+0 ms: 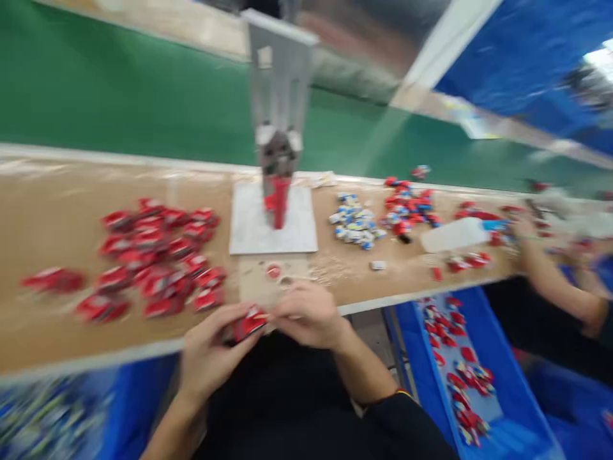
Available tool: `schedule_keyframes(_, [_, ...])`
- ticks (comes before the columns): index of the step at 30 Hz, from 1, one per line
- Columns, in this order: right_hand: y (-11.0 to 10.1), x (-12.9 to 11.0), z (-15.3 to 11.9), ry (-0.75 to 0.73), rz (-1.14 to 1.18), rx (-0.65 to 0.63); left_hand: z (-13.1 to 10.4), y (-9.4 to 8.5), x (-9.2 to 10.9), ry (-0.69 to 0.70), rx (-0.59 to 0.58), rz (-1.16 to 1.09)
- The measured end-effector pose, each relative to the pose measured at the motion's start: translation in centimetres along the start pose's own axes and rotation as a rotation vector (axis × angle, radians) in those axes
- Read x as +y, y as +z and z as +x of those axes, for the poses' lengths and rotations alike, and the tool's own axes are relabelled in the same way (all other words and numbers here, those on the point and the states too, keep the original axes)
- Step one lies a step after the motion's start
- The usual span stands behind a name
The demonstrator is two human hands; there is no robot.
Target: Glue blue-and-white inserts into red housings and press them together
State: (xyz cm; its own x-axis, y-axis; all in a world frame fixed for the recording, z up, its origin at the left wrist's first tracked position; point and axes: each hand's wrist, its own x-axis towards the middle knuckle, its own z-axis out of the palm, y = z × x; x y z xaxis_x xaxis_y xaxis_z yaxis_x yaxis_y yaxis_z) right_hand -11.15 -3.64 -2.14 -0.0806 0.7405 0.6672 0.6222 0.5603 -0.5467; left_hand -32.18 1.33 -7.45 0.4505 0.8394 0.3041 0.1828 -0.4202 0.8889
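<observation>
My left hand (215, 345) grips a small red plastic toy part (249, 322) between thumb and fingers, just off the table's front edge. My right hand (309, 313) is closed in a pinch at the part's right end. Whatever its fingertips hold is too small and blurred to name. Just beyond my hands, a press-like fixture (280, 147) with a red post stands on a white base plate (244, 230). A beige plate (253, 275) in front of it bears a round red piece (273, 271). A heap of similar red parts (153, 249) lies to the left.
Right of the fixture lie small white-and-blue pieces (354, 220), red-and-blue pieces (407, 204) and a white bottle (454, 235). A co-worker's arm (550, 275) reaches in at the right. Blue bins (517, 383) holding parts stand below the table edge. A green strip (143, 96) runs behind.
</observation>
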Motion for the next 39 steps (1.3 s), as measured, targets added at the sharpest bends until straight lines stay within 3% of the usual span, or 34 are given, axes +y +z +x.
schedule_keyframes(7, [-1.3, -0.5, 1.7, 0.028, 0.123, -0.016, 1.0, -0.4, 1.5, -0.010, 0.066, -0.112])
schedule_keyframes(18, [-1.5, -1.0, 1.7, 0.039, 0.181, -0.073, 0.9, -0.5, 1.4, 0.025, 0.073, -0.138])
schedule_keyframes(20, [-1.9, -0.8, 1.6, 0.055, 0.204, -0.037, 0.9, -0.4, 1.2, -0.007, 0.061, -0.150])
schedule_keyframes(24, [-3.1, 1.4, 1.0, 0.176, 0.150, 0.160, 0.6, -0.3, 0.5, -0.115, 0.097, -0.212])
schedule_keyframes(26, [-3.5, 3.0, 0.7, 0.233, 0.029, 0.097, 0.5, -0.3, 0.1, -0.169, 0.119, -0.245])
schedule_keyframes(30, [-3.2, 5.4, 0.6, 0.209, -0.118, -0.225, 0.3, -0.3, -0.3, -0.203, 0.118, -0.239])
schedule_keyframes(33, [-2.9, 5.7, 0.7, 0.159, -0.099, -0.315, 0.5, -0.3, -0.1, -0.194, 0.103, -0.208])
schedule_keyframes(35, [-3.1, 5.0, 0.9, 0.169, -0.065, -0.283, 0.7, -0.3, 0.1, -0.178, 0.091, -0.195])
schedule_keyframes(39, [-3.7, 2.5, 1.3, 0.213, 0.054, -0.003, 1.2, -0.3, 0.7, -0.140, 0.035, -0.189])
